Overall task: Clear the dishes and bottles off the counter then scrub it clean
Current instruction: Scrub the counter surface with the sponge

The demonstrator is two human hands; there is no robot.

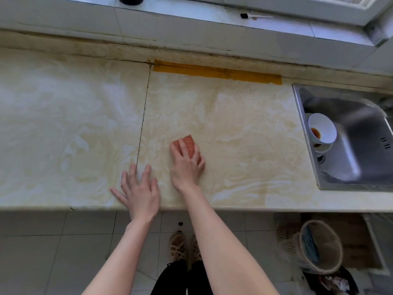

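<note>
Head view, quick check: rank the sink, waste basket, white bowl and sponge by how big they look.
1. sink
2. waste basket, lower on the floor
3. white bowl
4. sponge, partly under the right hand, so its place against the bowl is unsure

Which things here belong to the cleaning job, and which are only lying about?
Job: sponge in the right hand, counter, bowls in the sink.
Lying about: yellow tape, mesh basket, dark container.
</note>
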